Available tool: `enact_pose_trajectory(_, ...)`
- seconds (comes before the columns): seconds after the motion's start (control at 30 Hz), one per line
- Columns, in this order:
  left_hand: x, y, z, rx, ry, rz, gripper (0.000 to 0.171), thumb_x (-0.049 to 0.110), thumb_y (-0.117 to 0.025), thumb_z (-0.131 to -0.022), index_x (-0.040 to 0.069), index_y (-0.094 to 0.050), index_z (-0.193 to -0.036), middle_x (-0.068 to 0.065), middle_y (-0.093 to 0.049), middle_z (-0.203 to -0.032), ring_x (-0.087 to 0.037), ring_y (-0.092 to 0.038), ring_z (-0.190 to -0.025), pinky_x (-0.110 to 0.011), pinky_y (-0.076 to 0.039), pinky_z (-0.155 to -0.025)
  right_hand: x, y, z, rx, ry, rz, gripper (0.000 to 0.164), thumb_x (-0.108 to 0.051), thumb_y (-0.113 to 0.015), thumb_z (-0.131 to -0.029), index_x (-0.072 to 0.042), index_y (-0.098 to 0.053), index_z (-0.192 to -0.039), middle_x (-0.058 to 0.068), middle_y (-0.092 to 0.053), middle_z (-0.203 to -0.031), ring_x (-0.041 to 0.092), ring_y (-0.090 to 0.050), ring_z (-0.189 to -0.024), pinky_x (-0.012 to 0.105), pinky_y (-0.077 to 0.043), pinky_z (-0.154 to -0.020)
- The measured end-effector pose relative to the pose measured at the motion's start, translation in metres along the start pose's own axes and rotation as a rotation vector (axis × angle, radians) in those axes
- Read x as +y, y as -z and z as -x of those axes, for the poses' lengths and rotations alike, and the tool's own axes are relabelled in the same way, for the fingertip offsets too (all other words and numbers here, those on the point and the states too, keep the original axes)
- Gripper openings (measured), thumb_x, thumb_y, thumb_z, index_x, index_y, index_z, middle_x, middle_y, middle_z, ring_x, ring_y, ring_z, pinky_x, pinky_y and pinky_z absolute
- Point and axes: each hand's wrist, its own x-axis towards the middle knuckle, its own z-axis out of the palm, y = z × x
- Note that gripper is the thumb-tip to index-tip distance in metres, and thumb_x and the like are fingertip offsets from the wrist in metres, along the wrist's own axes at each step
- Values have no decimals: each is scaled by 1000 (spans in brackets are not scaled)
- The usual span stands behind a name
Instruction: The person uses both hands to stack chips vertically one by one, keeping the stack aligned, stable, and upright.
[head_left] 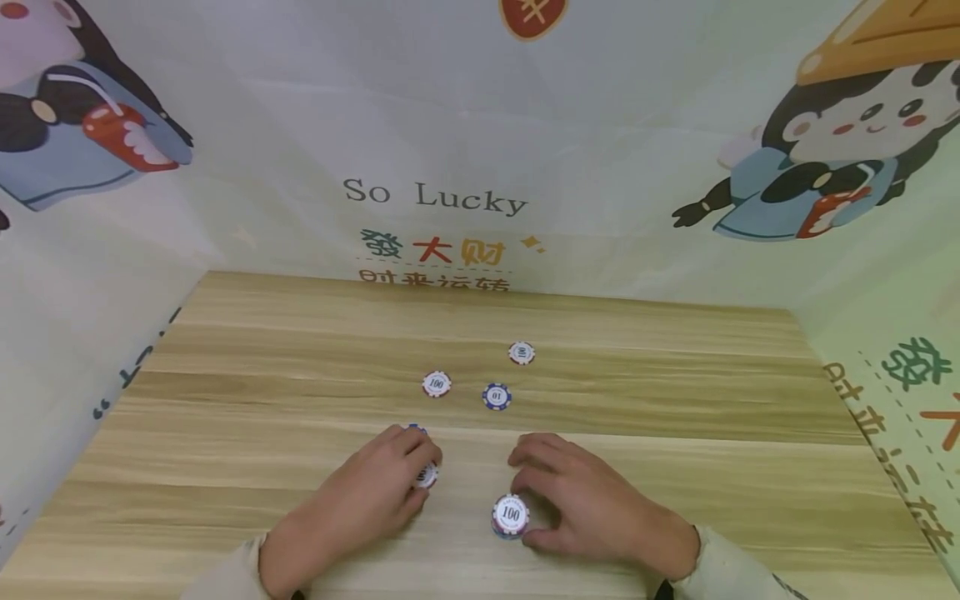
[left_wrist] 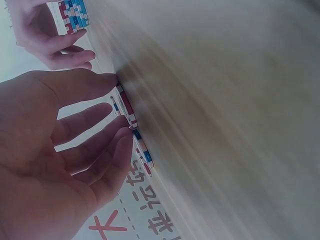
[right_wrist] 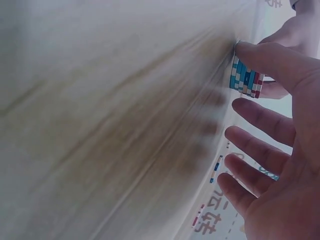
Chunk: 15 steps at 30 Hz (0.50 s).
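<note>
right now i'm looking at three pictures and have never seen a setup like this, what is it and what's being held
There is no machine: these are a person's bare hands. One picture comes from a head camera looking down; the other two come from cameras on the left and right wrists. On the table, toward the back, lie two white chips and a blue chip. The left hand pinches another white chip by its edge; a second blue chip is mostly hidden by its fingers. The right hand is beside a stack topped with a 100, thumb at its side, other fingers spread.
</note>
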Motion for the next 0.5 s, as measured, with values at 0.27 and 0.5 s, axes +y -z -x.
enact_pose_trajectory(0.27, 2, 2, -4, -34, 21, -6, 20, 4, -86, -87, 11, -71, -100, 1, -64, -98, -19, -62, -92, -36, -59, -81, 0, -1, 1, 0, 6, 6, 43, -35, -98, -76, -16, -76, -108, 2, -66, -134, 23, -59, -134, 40, -49, -116)
enact_pose_trajectory(0.5, 4, 0, -6, -53, 5, -28, 25, 7, -84, -80, 11, -68, -97, 2, -60, -93, -18, -58, -88, -37, -56, -78, -1, -2, 0, -3, 6, 5, 41, -34, -96, -78, -15, -76, -108, 2, -66, -133, 23, -59, -133, 39, -49, -116)
